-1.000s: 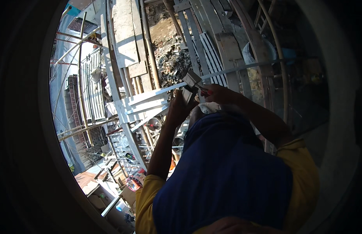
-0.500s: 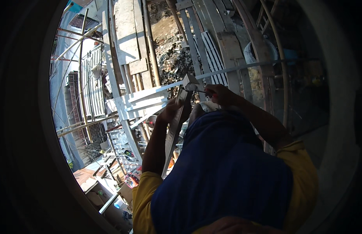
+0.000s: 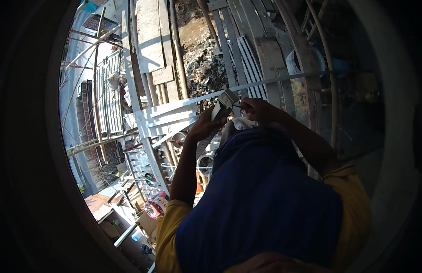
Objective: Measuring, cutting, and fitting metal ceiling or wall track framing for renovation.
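Observation:
My left hand (image 3: 203,127) is wrapped round a long, pale metal bar (image 3: 216,112), which slants up and away from me near the centre. At the bar's far end sits a squarish light-coloured end piece (image 3: 228,97). My right hand (image 3: 261,110) is closed on a red-handled screwdriver (image 3: 251,110), just right of that end piece. Its thin dark shaft points left toward the end piece; shadow hides whether the tip touches it. The bar's lower part runs below my left hand, partly dark and foreshortened.
A narrow metal strip (image 3: 283,78) crosses behind my hands. Wooden planks (image 3: 149,38) and bamboo poles (image 3: 179,59) lie beyond, beside rubble (image 3: 204,70). White slats (image 3: 252,63) rest at the upper right. Scaffolding poles (image 3: 101,82) stand left, and tools and cables (image 3: 156,202) clutter the lower left.
My left hand has moved up the bar, closer to its end piece. The bar has turned and looks shorter, its end piece slightly lower and further right. My right hand still holds the screwdriver.

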Available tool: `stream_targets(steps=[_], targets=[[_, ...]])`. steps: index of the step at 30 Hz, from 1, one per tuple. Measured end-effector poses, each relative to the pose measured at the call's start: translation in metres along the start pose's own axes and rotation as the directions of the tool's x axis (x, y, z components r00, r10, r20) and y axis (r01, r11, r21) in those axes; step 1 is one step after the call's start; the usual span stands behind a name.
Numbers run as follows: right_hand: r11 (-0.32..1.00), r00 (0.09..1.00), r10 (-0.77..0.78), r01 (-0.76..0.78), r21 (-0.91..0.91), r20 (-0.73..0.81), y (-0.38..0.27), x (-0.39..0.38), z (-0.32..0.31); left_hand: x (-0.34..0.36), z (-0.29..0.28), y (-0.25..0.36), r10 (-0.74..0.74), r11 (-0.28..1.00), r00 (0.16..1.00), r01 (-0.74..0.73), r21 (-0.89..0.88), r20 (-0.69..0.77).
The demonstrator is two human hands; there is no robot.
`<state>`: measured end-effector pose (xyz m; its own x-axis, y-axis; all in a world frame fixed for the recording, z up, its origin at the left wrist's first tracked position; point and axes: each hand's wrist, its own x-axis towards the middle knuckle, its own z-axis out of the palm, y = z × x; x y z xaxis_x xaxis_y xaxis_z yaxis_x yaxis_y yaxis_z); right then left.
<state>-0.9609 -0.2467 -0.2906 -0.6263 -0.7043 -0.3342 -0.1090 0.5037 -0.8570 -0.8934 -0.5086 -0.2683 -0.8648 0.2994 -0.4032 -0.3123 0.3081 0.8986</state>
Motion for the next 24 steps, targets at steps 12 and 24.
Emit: stream_targets(steps=[12,24], targets=[[0.980,0.956,0.197,-0.195,0.034,-0.215,0.000,-0.003,0.020,0.010,0.009,0.011,-0.180,0.962,0.965,0.213,0.172,-0.189],[0.984,0.964,0.171,-0.178,-0.021,-0.202,-0.006,-0.012,0.013,0.008,0.005,0.004,0.085,0.984,0.982,-0.057,0.167,-0.167]])
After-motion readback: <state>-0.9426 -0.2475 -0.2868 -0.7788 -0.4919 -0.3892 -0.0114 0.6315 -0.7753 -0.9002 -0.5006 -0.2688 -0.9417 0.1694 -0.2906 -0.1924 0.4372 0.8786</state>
